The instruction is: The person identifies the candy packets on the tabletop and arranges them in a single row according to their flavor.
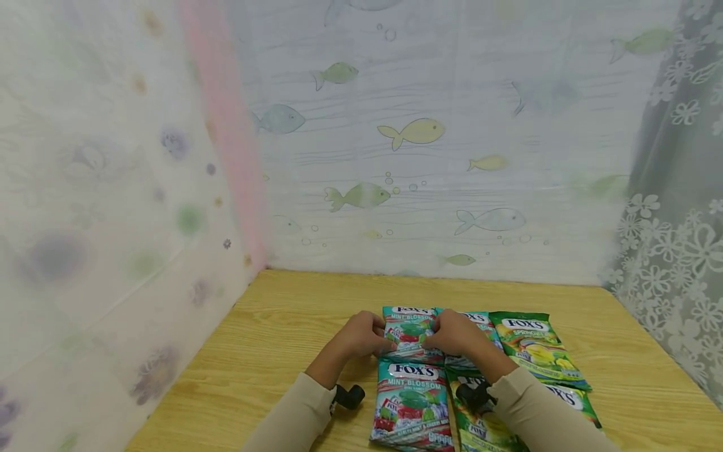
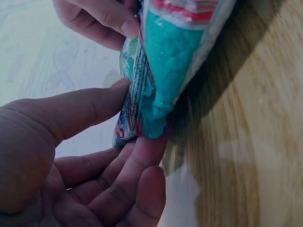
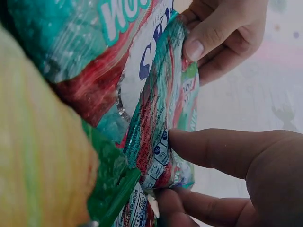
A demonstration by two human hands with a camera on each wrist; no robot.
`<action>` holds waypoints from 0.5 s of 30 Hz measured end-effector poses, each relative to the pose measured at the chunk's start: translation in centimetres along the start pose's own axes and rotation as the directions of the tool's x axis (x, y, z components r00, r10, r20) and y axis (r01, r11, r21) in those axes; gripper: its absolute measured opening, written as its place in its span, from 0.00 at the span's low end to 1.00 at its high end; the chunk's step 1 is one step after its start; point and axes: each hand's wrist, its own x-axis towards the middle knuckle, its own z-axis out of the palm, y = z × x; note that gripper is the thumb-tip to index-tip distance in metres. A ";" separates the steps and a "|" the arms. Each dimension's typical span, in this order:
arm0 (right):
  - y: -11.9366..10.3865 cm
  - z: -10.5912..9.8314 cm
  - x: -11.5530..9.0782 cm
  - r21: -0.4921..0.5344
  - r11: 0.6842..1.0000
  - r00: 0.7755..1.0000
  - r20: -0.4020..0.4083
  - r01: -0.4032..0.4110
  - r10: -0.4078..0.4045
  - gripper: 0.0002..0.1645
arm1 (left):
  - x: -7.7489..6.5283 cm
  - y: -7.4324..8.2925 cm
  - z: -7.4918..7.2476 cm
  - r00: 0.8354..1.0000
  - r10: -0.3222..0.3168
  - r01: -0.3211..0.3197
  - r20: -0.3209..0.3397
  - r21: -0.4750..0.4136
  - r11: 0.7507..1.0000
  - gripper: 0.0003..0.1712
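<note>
A teal-and-red Fox's Mint Blossom candy bag (image 1: pixel 411 333) lies between my two hands, at the back left of a group of similar bags. My left hand (image 1: pixel 361 334) pinches its left edge, the thumb on its face and the fingers underneath, as the left wrist view shows. On the opposite edge, my right hand (image 1: pixel 454 333) pinches the bag the same way, its thumb (image 3: pixel 208 146) pressed on the printed wrapper. Directly in front is another Mint Blossom bag (image 1: pixel 412 408), its top edge right at the lower edge of the held one.
Partly behind the right hand lies another Mint Blossom bag (image 1: pixel 484 323), beside a green-and-yellow Fox's bag (image 1: pixel 539 348). More green-yellow bags (image 1: pixel 477 430) lie under the right forearm. The wooden table (image 1: pixel 271 326) meets a fish-print curtain (image 1: pixel 418 207) at the back.
</note>
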 end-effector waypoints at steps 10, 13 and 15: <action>-0.4 0.1 0.2 0.070 0.997 1.000 0.014 0.025 -0.026 0.16 | 0.0 0.3 -0.7 0.998 0.025 -0.022 -0.059 0.051 0.998 0.32; -0.6 0.3 0.4 0.067 0.997 0.999 -0.008 0.043 -0.043 0.13 | 0.0 0.3 -1.0 0.996 0.045 -0.039 -0.078 0.082 0.996 0.35; -0.7 0.4 0.6 0.063 0.997 0.999 -0.026 0.046 -0.045 0.10 | 0.0 0.3 -1.4 0.995 0.058 -0.050 -0.085 0.097 0.994 0.35</action>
